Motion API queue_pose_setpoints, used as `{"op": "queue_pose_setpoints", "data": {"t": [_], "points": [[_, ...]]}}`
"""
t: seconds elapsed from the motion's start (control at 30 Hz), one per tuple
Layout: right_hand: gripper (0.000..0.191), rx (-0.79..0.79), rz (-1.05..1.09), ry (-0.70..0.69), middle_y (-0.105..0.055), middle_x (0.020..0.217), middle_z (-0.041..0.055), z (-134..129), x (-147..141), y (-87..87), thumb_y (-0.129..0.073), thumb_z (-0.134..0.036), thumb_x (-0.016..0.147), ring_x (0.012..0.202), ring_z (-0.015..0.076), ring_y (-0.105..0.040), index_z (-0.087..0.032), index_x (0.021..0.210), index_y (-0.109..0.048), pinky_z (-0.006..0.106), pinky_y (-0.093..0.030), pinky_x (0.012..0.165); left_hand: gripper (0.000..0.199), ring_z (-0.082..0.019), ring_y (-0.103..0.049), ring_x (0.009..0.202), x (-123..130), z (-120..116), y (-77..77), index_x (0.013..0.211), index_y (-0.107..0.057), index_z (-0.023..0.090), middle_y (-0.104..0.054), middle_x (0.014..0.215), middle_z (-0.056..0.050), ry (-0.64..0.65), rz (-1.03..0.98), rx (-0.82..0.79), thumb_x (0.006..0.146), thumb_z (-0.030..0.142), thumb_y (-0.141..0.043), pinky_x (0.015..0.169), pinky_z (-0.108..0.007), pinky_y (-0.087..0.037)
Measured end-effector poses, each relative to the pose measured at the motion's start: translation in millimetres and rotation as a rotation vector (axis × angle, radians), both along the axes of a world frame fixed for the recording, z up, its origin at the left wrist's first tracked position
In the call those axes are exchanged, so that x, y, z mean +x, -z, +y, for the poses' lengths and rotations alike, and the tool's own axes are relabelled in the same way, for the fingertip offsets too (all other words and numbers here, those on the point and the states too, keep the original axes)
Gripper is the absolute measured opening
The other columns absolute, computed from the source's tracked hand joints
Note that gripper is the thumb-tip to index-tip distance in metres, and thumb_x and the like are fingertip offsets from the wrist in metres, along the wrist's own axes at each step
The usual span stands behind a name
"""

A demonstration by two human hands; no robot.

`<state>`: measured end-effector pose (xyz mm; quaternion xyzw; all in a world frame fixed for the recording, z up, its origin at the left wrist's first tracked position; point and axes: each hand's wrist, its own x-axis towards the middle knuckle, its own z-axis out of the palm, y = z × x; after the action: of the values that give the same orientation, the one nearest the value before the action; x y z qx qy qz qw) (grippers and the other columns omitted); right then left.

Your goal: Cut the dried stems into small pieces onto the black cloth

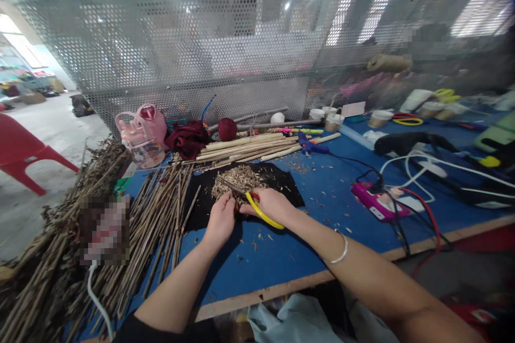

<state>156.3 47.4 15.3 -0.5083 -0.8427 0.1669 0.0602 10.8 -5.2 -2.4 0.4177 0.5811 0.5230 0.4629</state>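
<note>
My right hand [270,204] is closed around scissors with yellow-and-red handles [263,213], their dark blades pointing up and left. Close beside it, my left hand [221,217] pinches a thin brown twig, of which only a bit shows at the fingertips by the blades. Both hands are over the near edge of a heap of short chopped twig pieces [237,179]. Under the heap lies a black cloth [287,188] with loose chips scattered on it. Long thin dry sticks [161,214] lie in a bundle to the left of my left hand.
On the blue table [277,262], peeled sticks [249,147], a blue glue gun [311,144] and dark red cloth [189,136] lie behind the heap. A pink bottle [145,136] stands back left. A magenta power box [378,201] with cables sits right. A perforated metal screen [193,53] borders the back.
</note>
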Motion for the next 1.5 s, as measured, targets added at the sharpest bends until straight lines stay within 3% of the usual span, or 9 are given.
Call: {"op": "queue_pose_setpoints", "data": {"t": [0.23, 0.4, 0.6, 0.83, 1.17, 1.37, 1.5], "points": [[0.051, 0.089, 0.053, 0.032, -0.063, 0.074, 0.0046, 0.5, -0.5, -4.6, -0.055, -0.067, 0.065, 0.070, 0.0208, -0.060, -0.020, 0.084, -0.054, 0.024, -0.034, 0.055, 0.024, -0.008, -0.045, 0.049, -2.4, 0.4, -10.9, 0.082, -0.057, 0.015, -0.053, 0.060, 0.002, 0.026, -0.073, -0.005, 0.071, 0.035, -0.053, 0.047, -0.019, -0.035], [0.038, 0.016, 0.437, 0.070, -0.058, 0.069, -0.0007, 4.3, 1.1, 1.0, -0.059, -0.051, 0.069, 0.060, 0.0133, -0.053, -0.019, 0.087, -0.051, 0.022, -0.037, 0.054, 0.025, -0.009, -0.042, 0.047, -2.0, -3.2, -3.8, 0.073, -0.063, 0.014, -0.054, 0.056, 0.001, 0.138, 0.149, 0.057, 0.072, 0.037, -0.055, 0.046, -0.020, -0.032], [0.026, -0.167, 0.812, -0.044, -0.054, 0.072, -0.0028, 2.5, 0.1, 2.9, -0.059, -0.038, 0.070, 0.058, 0.0092, -0.050, -0.020, 0.079, -0.043, 0.021, -0.042, 0.055, 0.028, -0.009, -0.040, 0.046, 1.1, -8.0, 2.1, 0.081, -0.068, 0.014, -0.054, 0.053, 0.002, 0.195, 0.280, 0.050, 0.071, 0.037, -0.056, 0.045, -0.020, -0.030], [0.024, -0.190, 0.810, -0.031, -0.050, 0.068, -0.0040, 2.1, -0.5, -2.8, -0.058, -0.036, 0.069, 0.057, 0.0090, -0.048, -0.020, 0.075, -0.040, 0.022, -0.042, 0.057, 0.029, -0.010, -0.046, 0.049, 3.9, -8.4, -1.2, 0.077, -0.066, 0.015, -0.061, 0.063, -0.002, 0.269, 0.194, 0.015, 0.074, 0.040, -0.053, 0.048, -0.020, -0.035], [0.022, -0.168, 0.829, -0.048, -0.051, 0.069, -0.0033, 2.9, -0.8, -1.1, -0.056, -0.036, 0.071, 0.059, 0.0094, -0.048, -0.020, 0.077, -0.042, 0.022, -0.042, 0.059, 0.031, -0.012, -0.047, 0.050, 3.5, -10.0, -4.1, 0.081, -0.068, 0.015, -0.061, 0.062, -0.003, 0.238, 0.269, 0.085, 0.075, 0.041, -0.052, 0.046, -0.021, -0.034], [0.024, -0.223, 0.903, -0.087, -0.050, 0.069, -0.0042, 1.8, -0.2, 0.2, -0.059, -0.034, 0.070, 0.056, 0.0080, -0.045, -0.019, 0.077, -0.042, 0.020, -0.039, 0.054, 0.030, -0.012, -0.047, 0.052, 1.2, -10.5, -5.2, 0.070, -0.067, 0.016, -0.060, 0.060, -0.002, 0.268, 0.346, 0.118, 0.076, 0.041, -0.052, 0.048, -0.021, -0.035], [0.028, -0.164, 0.804, -0.030, -0.048, 0.065, -0.0050, 1.0, 1.3, -1.1, -0.061, -0.040, 0.070, 0.055, 0.0085, -0.042, -0.019, 0.078, -0.045, 0.020, -0.036, 0.052, 0.032, -0.012, -0.046, 0.052, -2.6, -7.2, -7.5, 0.073, -0.066, 0.016, -0.057, 0.058, -0.001, 0.187, 0.362, 0.107, 0.078, 0.042, -0.049, 0.048, -0.021, -0.034]]}}
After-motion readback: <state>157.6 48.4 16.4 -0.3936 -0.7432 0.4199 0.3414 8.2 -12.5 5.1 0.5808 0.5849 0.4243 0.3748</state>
